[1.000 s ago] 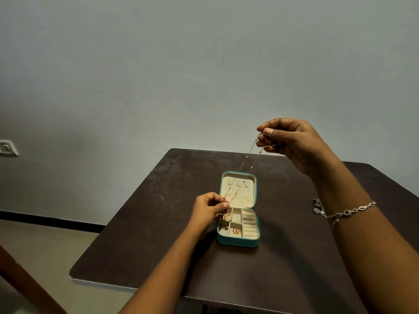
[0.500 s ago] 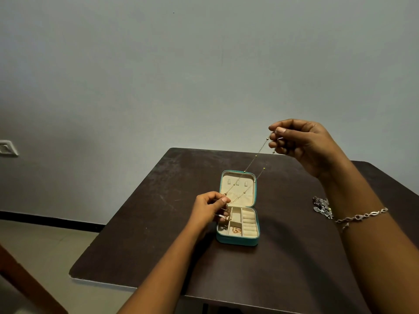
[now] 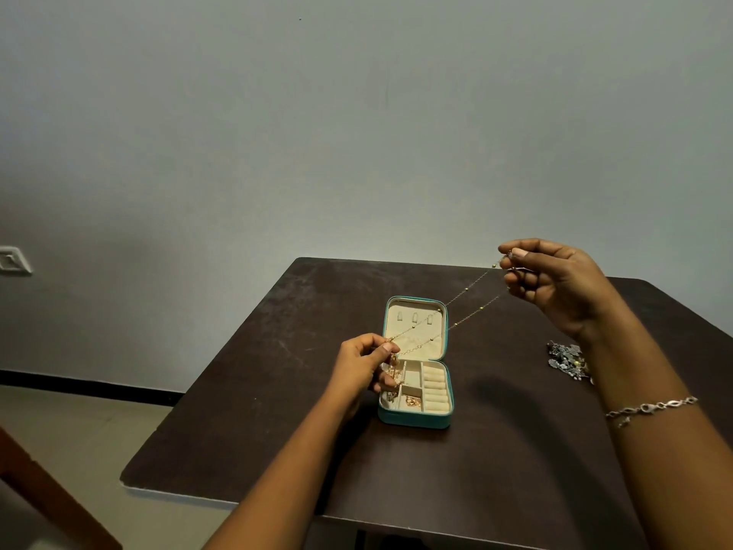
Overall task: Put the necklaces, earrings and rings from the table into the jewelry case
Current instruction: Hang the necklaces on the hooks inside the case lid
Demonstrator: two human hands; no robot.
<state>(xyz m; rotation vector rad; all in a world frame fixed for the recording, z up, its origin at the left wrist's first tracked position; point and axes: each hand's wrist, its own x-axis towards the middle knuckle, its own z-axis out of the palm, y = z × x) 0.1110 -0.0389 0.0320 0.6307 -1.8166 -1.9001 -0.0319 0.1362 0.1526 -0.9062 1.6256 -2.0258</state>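
The left hand (image 3: 363, 363), at centre frame, pinched one end of a gold necklace (image 3: 467, 289) above the open jewelry case (image 3: 412, 420); the right hand (image 3: 555, 283), raised at right, pinched the other end, chain taut between. A silver jewelry pile (image 3: 565, 359) lay on the bench (image 3: 277, 391) further right

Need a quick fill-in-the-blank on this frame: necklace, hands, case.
1. The necklace is stretched between the right hand and the left hand; the hand nearer the jewelry case is the ____ one.
2. The jewelry case's lid is ____.
3. A silver jewelry pile lies on the table beside the ____ wrist.
Missing: left; open; right.
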